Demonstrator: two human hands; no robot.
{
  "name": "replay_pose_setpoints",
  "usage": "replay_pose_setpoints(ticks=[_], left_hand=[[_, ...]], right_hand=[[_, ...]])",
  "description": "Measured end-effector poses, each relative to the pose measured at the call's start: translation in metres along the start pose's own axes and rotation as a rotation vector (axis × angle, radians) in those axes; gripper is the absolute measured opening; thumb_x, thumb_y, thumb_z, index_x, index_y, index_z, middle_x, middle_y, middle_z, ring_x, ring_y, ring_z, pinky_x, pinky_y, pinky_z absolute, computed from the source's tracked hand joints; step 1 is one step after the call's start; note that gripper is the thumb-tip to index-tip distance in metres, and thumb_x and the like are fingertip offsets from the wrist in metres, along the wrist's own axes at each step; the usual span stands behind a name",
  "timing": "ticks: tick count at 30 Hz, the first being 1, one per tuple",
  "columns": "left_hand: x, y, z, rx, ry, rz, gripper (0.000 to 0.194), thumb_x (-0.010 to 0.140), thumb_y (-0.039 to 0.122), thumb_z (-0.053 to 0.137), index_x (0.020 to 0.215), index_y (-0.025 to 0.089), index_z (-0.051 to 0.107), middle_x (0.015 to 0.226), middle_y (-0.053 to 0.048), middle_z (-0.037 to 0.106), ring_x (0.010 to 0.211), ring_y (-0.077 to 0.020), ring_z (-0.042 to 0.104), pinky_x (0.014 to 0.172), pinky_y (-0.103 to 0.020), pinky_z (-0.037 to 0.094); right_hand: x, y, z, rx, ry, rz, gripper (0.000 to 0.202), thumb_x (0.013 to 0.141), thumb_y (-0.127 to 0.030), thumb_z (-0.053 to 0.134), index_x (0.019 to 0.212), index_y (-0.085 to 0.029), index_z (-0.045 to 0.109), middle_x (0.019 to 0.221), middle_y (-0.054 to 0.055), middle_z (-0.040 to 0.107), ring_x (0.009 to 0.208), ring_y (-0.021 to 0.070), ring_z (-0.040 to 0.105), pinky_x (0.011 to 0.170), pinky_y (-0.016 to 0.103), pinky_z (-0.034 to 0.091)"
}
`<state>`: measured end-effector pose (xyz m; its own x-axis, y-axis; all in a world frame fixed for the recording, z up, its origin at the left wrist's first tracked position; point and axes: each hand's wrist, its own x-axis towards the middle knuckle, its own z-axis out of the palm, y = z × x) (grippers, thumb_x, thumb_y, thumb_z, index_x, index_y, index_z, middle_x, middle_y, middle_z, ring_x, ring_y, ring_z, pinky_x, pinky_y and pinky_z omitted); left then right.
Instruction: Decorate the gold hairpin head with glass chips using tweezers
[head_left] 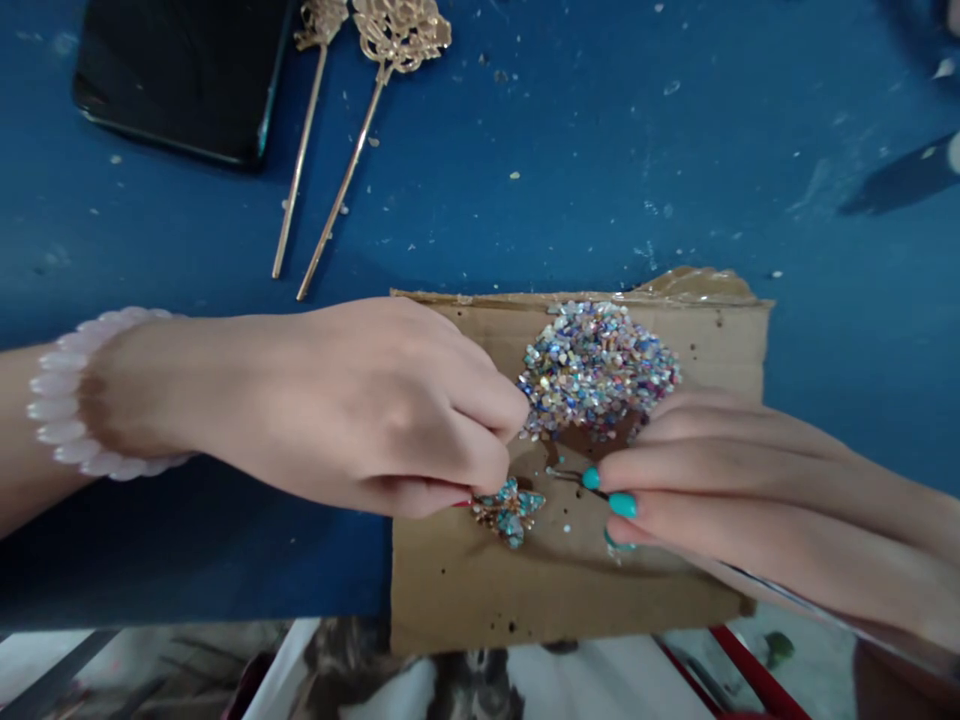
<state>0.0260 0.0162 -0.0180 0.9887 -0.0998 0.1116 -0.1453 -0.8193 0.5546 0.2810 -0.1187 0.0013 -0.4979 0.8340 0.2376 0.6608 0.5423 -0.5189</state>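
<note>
My left hand (pixel 405 410), closed in a pinch, holds a small gold ornament (pixel 510 512) set with turquoise-blue stones, low over the cardboard. Its far side is hidden by my fingers. My right hand (pixel 720 480) grips thin metal tweezers (pixel 795 598), with the tips pointing left toward the ornament and a short gap between them. A tiny pale speck seems to be at the tips, too small to make out. Just above both hands lies a pile of multicoloured stone chips (pixel 600 365), glittering on the cardboard sheet (pixel 450 610).
Two gold hairpins (pixel 341 185) with openwork heads lie at the upper left, beside a black phone (pixel 180 75). Loose chips are scattered over the blue table (pixel 600 150). The table's front edge runs below the cardboard. A dark object (pixel 907 175) is at the right.
</note>
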Motion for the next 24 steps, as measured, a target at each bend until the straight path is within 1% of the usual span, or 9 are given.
replay_pose_setpoints(ticks=[3,5,8,10,12,15,18,20,24], left_hand=[[0.0,0.001,0.0,-0.001,0.007,-0.003,0.032,0.104,0.019,0.039,0.083,0.022,0.063,0.075,0.004,0.055,0.067,-0.0116,0.045,0.062,-0.031,0.031],[0.001,0.001,0.0,-0.009,0.026,-0.005,0.033,0.103,0.017,0.038,0.083,0.023,0.063,0.074,0.004,0.055,0.065,-0.0127,0.046,0.061,-0.032,0.032],[0.0,0.001,0.0,-0.017,0.03,-0.008,0.031,0.102,0.017,0.039,0.085,0.025,0.063,0.073,0.004,0.056,0.065,-0.0143,0.047,0.06,-0.034,0.033],[0.0,0.002,0.0,-0.023,0.026,-0.017,0.03,0.101,0.017,0.039,0.086,0.026,0.063,0.074,0.004,0.057,0.066,-0.0151,0.049,0.06,-0.034,0.033],[-0.001,0.002,0.0,-0.022,0.021,-0.016,0.03,0.101,0.016,0.039,0.085,0.026,0.063,0.074,0.003,0.057,0.067,-0.0152,0.049,0.06,-0.034,0.033],[0.0,0.001,0.0,-0.01,0.007,-0.004,0.031,0.102,0.016,0.039,0.085,0.024,0.064,0.073,0.003,0.056,0.066,-0.0148,0.049,0.061,-0.033,0.032],[0.0,0.001,0.0,-0.004,0.027,-0.002,0.031,0.1,0.015,0.04,0.083,0.023,0.064,0.072,0.002,0.056,0.065,-0.0151,0.049,0.06,-0.033,0.031],[0.0,0.001,0.001,0.002,0.026,-0.004,0.03,0.101,0.016,0.04,0.083,0.023,0.064,0.073,0.002,0.056,0.066,-0.0146,0.049,0.061,-0.033,0.031],[-0.002,0.001,0.001,-0.006,0.007,-0.006,0.029,0.103,0.019,0.04,0.085,0.023,0.063,0.077,0.003,0.057,0.068,-0.0134,0.048,0.063,-0.032,0.031]], right_hand=[[0.0,-0.001,0.0,0.006,-0.003,-0.006,0.03,0.106,-0.022,0.04,0.095,-0.024,0.068,0.101,-0.002,0.077,0.093,0.0129,0.073,0.084,0.026,0.064],[0.0,-0.002,0.0,0.014,-0.001,0.002,0.028,0.105,-0.021,0.043,0.094,-0.024,0.068,0.101,-0.002,0.077,0.093,0.0139,0.074,0.085,0.027,0.064],[0.0,-0.002,0.0,0.027,-0.005,0.037,0.016,0.098,-0.018,0.056,0.096,-0.027,0.069,0.101,-0.002,0.077,0.092,0.018,0.075,0.084,0.032,0.066],[0.001,0.001,0.002,0.041,0.002,0.036,0.014,0.094,-0.017,0.062,0.098,-0.028,0.069,0.102,-0.002,0.077,0.092,0.0198,0.075,0.084,0.033,0.067],[0.002,0.008,0.004,0.076,0.023,-0.021,0.014,0.096,-0.02,0.058,0.096,-0.028,0.07,0.1,-0.001,0.077,0.089,0.0192,0.075,0.082,0.031,0.067],[0.005,0.019,0.006,0.137,0.038,-0.139,0.02,0.1,-0.025,0.051,0.093,-0.027,0.069,0.098,-0.001,0.077,0.082,0.0171,0.075,0.077,0.028,0.067],[0.007,0.025,0.008,0.149,0.015,-0.156,0.02,0.101,-0.029,0.049,0.095,-0.029,0.068,0.097,-0.002,0.077,0.079,0.0165,0.074,0.076,0.029,0.067],[0.008,0.025,0.007,0.134,0.015,-0.159,0.022,0.102,-0.029,0.048,0.095,-0.029,0.068,0.096,-0.002,0.077,0.079,0.0162,0.074,0.075,0.029,0.067],[0.009,0.024,0.007,0.118,0.033,-0.203,0.022,0.101,-0.027,0.049,0.092,-0.024,0.068,0.096,-0.001,0.077,0.079,0.0141,0.073,0.072,0.024,0.066]])
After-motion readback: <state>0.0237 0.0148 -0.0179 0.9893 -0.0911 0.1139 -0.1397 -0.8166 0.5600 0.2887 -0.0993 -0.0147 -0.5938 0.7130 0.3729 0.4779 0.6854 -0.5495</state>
